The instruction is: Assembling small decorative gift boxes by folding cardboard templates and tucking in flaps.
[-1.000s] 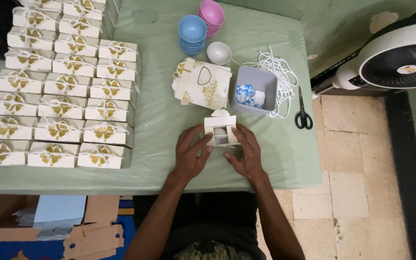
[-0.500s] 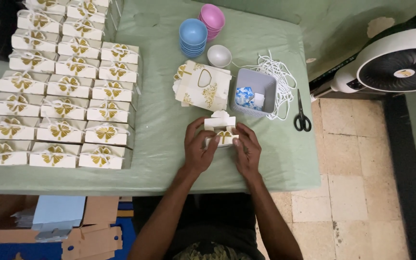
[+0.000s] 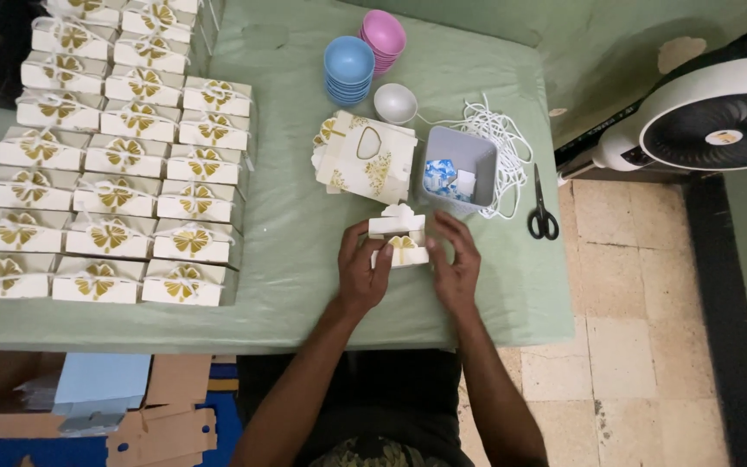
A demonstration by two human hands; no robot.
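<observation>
My left hand (image 3: 363,275) and right hand (image 3: 455,266) grasp the small white favour box (image 3: 399,238) by its side walls, near the table's front edge. I judge it light, thin card, easily creased: pinch the folds, not the gold-printed panel.

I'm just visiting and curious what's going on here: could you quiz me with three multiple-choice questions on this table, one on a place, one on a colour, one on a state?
1. Where do the scissors lie?
A. right of the grey bin
B. among the finished boxes
C. on the floor

2. Which colour is the bowl stack beside the pink bowls?
A. red
B. blue
C. black

3. What are the hands doing?
A. resting apart
B. cutting cord
C. both holding one small white box

Answers: 1 A, they lie by the cord; 2 B, plainly blue; 3 C, left hand and right hand flank it.
</observation>
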